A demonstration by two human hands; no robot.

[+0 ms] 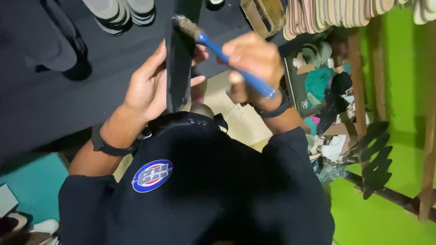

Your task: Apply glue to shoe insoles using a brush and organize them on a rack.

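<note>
A flat black piece (178,63) is gripped upright in the left hand (147,86), palm against its side, above the lap. A blue-handled brush (227,56) is clenched in the right hand (252,61); its bristled head is pressed to the piece's top edge. Stacked soles (336,13) are seen beyond.

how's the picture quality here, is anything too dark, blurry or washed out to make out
Head view: the black piece in the left hand and the dark shirt lose detail in shadow; the right hand and the blue-handled brush are slightly motion-blurred; the green wall is bright and saturated; the scrap pile is soft but readable.
</note>
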